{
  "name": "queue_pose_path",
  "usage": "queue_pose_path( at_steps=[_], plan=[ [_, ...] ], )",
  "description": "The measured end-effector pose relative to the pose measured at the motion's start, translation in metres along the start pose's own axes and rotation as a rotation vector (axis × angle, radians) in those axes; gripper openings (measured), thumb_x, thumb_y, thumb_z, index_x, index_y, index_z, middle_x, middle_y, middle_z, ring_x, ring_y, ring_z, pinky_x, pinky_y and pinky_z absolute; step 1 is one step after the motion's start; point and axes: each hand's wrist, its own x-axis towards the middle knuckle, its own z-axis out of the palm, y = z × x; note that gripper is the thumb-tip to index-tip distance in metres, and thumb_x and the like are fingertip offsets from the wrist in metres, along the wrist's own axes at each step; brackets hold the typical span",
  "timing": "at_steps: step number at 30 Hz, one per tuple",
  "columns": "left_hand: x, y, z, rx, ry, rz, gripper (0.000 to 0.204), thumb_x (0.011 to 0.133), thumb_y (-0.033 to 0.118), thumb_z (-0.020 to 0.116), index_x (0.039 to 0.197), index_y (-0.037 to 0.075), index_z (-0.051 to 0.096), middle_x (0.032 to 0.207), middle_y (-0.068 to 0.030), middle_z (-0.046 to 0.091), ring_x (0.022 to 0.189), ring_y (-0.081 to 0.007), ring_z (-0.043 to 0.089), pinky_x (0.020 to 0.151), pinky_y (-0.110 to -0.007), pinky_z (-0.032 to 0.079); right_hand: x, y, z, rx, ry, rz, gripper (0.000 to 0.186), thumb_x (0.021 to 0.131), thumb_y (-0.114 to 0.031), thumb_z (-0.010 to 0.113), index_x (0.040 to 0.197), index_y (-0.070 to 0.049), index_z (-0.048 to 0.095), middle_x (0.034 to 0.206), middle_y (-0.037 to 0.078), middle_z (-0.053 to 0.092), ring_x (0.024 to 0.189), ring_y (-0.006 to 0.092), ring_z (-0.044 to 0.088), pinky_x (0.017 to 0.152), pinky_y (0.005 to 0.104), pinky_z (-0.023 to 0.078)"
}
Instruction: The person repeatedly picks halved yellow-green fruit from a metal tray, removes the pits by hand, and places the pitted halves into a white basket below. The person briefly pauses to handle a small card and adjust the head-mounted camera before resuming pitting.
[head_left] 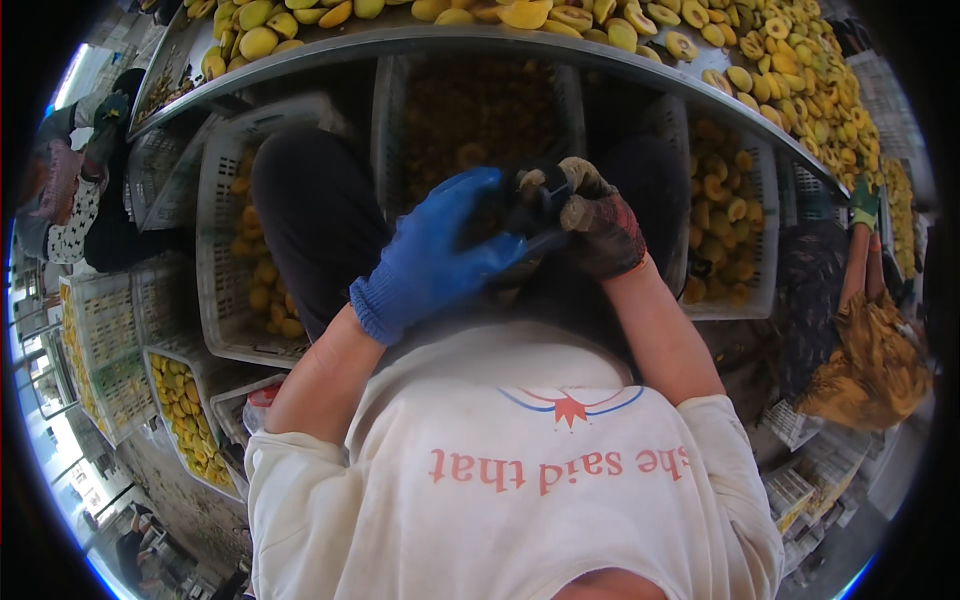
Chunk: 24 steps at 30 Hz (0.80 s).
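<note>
My left hand [440, 250], in a blue knit-cuffed glove, is held over my lap with thumb and fingers apart and nothing plainly in it. Close beside its fingertips is my right hand [603, 222], in a worn dark-and-red glove with tan fingertips. Its fingers are closed on a small dark object [535, 205], blurred and partly hidden, whose kind I cannot make out. Beyond both hands, between my knees, a crate [390, 140] holds dark brownish pieces in shadow.
A metal-edged table [450, 40] heaped with yellow halved fruit [790, 60] curves across the far side. Fruit-filled crates stand by my left knee [215, 270] and right knee [765, 250]. More crates [110, 350] are stacked at left. Co-workers sit at left [75, 200] and right [860, 340].
</note>
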Motion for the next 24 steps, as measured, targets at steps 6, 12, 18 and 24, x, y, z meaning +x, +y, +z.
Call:
queue_pose_path(
  at_steps=[6,12,18,24],
  plan=[
    [0.017,-0.001,-0.001,-0.346,0.048,-0.090,0.049,0.094,0.004,0.068,0.141,-0.001,0.054,0.123,-0.0086,0.068,0.110,-0.0146,0.064,0.099,-0.029,0.051,0.001,-0.005,0.001,-0.181,-0.064,0.000,0.024,0.080,-0.013,0.080,0.102,-0.006,0.071,0.126,0.012,0.067,0.117,0.0254,0.062,0.101,0.0384,0.051],
    [0.020,-0.007,-0.010,-0.460,-0.001,-0.325,0.034,0.093,0.004,0.069,0.127,-0.003,0.064,0.106,-0.0054,0.073,0.093,-0.0114,0.067,0.086,-0.025,0.054,0.004,-0.008,0.003,-0.262,-0.108,0.014,0.031,0.079,-0.017,0.082,0.106,-0.006,0.072,0.128,0.011,0.064,0.116,0.0230,0.062,0.102,0.0363,0.050],
    [0.016,0.003,-0.008,0.338,0.117,-0.058,0.033,0.094,0.009,0.071,0.125,0.000,0.066,0.098,-0.0076,0.074,0.084,-0.0088,0.065,0.073,-0.024,0.053,-0.005,-0.003,0.016,-0.572,0.161,0.122,0.046,0.079,0.003,0.071,0.124,-0.002,0.066,0.130,0.011,0.064,0.115,0.0242,0.064,0.098,0.0375,0.054],
    [0.000,0.006,-0.018,-0.047,0.180,0.031,0.035,0.097,0.009,0.067,0.131,0.001,0.064,0.102,-0.0072,0.072,0.084,-0.0093,0.064,0.077,-0.026,0.053,-0.009,0.003,0.006,-0.122,-0.037,0.043,0.053,0.071,0.011,0.063,0.122,-0.004,0.067,0.138,0.016,0.061,0.125,0.0283,0.061,0.105,0.0385,0.051]
  ],
)
